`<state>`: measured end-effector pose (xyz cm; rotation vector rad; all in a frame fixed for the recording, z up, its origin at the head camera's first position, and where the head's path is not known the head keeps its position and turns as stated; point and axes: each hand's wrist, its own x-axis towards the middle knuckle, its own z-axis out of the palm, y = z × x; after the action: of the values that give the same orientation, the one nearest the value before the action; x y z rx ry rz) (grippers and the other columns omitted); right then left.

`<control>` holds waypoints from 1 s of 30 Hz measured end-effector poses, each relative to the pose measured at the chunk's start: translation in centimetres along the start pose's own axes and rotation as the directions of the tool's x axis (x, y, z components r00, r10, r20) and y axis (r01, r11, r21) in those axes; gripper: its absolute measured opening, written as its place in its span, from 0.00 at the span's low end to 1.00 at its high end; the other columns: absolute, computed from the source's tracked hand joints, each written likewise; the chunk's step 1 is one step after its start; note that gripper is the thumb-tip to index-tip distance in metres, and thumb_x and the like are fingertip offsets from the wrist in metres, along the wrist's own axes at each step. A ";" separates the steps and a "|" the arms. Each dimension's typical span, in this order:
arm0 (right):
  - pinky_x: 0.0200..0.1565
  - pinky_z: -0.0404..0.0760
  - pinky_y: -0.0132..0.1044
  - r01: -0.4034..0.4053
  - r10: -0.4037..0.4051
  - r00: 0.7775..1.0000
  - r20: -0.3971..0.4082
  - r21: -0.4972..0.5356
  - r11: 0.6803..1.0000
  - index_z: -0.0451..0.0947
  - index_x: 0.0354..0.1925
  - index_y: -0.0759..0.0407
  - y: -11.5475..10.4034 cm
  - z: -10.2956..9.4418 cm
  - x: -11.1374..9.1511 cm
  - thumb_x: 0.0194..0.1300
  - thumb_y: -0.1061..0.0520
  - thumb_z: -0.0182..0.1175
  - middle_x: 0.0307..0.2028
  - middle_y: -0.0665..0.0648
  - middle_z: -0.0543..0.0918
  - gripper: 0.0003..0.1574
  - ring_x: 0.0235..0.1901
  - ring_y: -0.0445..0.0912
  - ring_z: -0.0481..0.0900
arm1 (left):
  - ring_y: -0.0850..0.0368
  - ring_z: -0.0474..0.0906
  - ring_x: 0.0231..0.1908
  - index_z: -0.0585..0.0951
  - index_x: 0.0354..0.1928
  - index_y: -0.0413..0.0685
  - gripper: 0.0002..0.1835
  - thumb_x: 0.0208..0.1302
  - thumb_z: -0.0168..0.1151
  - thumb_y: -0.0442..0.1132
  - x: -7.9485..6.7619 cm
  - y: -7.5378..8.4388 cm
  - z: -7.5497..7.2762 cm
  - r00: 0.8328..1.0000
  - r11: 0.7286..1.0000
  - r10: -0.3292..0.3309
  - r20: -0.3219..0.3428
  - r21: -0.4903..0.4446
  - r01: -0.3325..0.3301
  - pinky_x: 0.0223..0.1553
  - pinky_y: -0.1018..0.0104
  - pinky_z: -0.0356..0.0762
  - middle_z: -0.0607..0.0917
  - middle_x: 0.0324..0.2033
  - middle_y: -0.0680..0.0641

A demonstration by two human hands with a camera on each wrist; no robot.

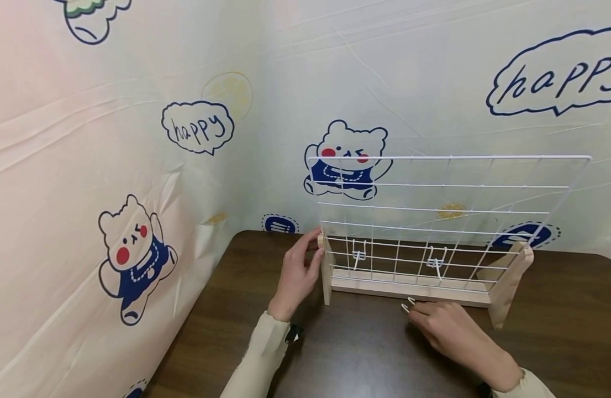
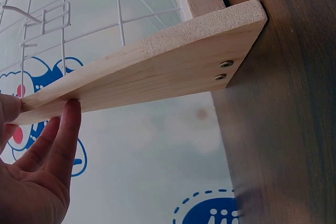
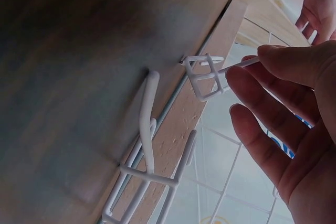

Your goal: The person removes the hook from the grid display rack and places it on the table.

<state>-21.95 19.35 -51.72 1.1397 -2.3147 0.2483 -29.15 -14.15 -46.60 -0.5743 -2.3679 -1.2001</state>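
A white wire grid rack stands on the table with wooden side panels. My left hand grips the upper end of the left wooden side panel, fingers on its outer face. In front of the rack's base, my right hand pinches a white wire hook by its arm between thumb and fingers. Another white wire hook shows low in the right wrist view; what supports it cannot be told. On the grid hang a left hook and a middle hook.
A wooden base bar joins the side panels, the right panel standing beyond my right hand. The brown tabletop reaches a printed cloth backdrop behind and to the left.
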 end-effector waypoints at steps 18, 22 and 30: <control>0.18 0.68 0.33 -0.007 0.007 1.000 0.029 0.006 1.000 0.78 0.28 0.45 -0.2 0.0 0.0 0.59 0.58 0.69 0.26 0.40 0.80 0.10 0.19 0.38 0.77 | 0.46 0.86 0.53 0.74 0.71 0.48 0.23 0.77 0.60 0.38 0.1 0.0 0.0 1.000 1.000 0.010 -0.008 0.002 -0.010 0.45 0.57 0.91 0.85 0.59 0.43; 0.18 0.66 0.33 -0.009 0.009 0.999 0.036 0.007 1.000 0.77 0.27 0.45 -0.3 0.0 0.1 0.54 0.59 0.71 0.25 0.40 0.79 0.11 0.19 0.38 0.76 | 0.46 0.86 0.52 0.74 0.71 0.46 0.23 0.77 0.60 0.37 0.1 -0.1 0.0 1.000 1.000 0.012 -0.006 -0.003 -0.012 0.44 0.57 0.91 0.85 0.58 0.43; 0.18 0.66 0.33 -0.004 0.003 0.999 0.048 0.014 1.000 0.76 0.26 0.45 -0.7 -0.2 0.2 0.50 0.60 0.74 0.25 0.39 0.77 0.15 0.20 0.37 0.76 | 0.48 0.86 0.53 0.74 0.71 0.48 0.23 0.77 0.60 0.38 0.0 0.0 0.1 1.000 1.000 0.003 -0.005 0.004 -0.003 0.45 0.58 0.91 0.85 0.59 0.44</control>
<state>-21.49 18.84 -51.51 1.1601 -2.3601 0.2412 -29.20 -14.11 -46.66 -0.5730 -2.3633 -1.1942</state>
